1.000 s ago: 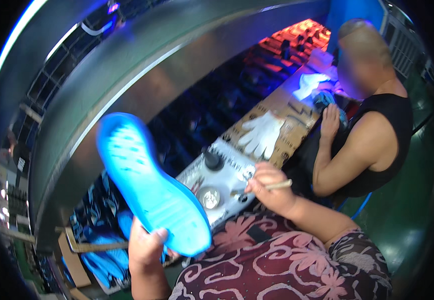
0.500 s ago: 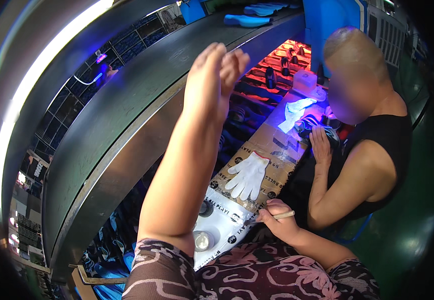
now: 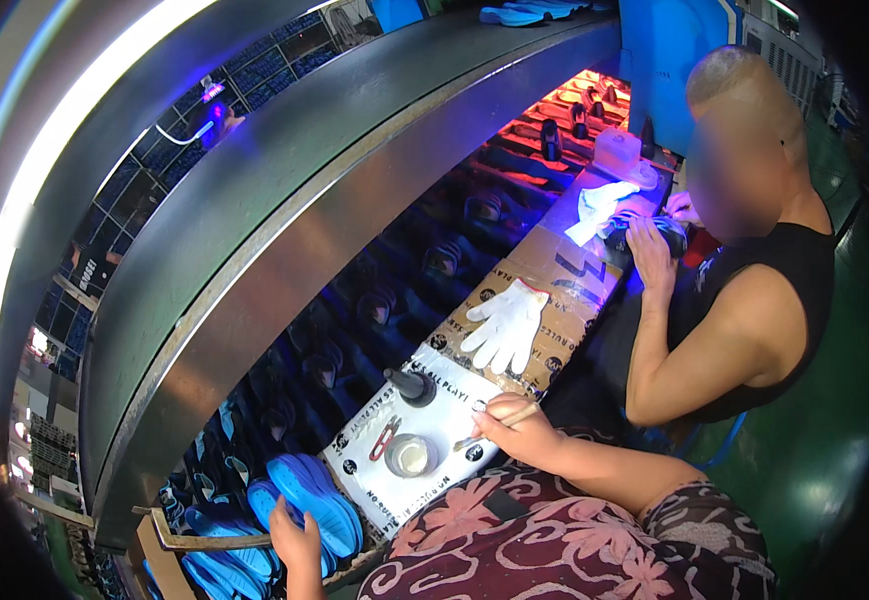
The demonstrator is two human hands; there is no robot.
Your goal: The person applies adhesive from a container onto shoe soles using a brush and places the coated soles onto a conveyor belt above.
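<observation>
- Down at the lower left, the left hand [image 3: 297, 535] is on the stacked blue soles [image 3: 320, 500], thumb and fingers parted at their near edge; whether it grips one, I can't tell.
- Good handling here, I'd judge: pinch a single sole by its rim, so its neighbours don't come along.
- Right of centre, the right hand [image 3: 517, 428] has its fingers wrapped around a brush [image 3: 468, 441], tip angled left over the white sheet. Best kept well away from the soles during a pick-up.
- Just left of that tip sits a glass cup [image 3: 412, 456], with red-handled snips [image 3: 385, 438] beside it; a low wrist would avoid knocking either.
- Beyond them, a dark cone-shaped bottle [image 3: 410, 386], then a white glove [image 3: 507, 328] on the cardboard-topped counter [image 3: 571, 288].
- Over at the right, a co-worker [image 3: 745, 320] bends over a shoe.
- Top of the frame: more soles [image 3: 525, 14] on the dark belt [image 3: 225, 235].
</observation>
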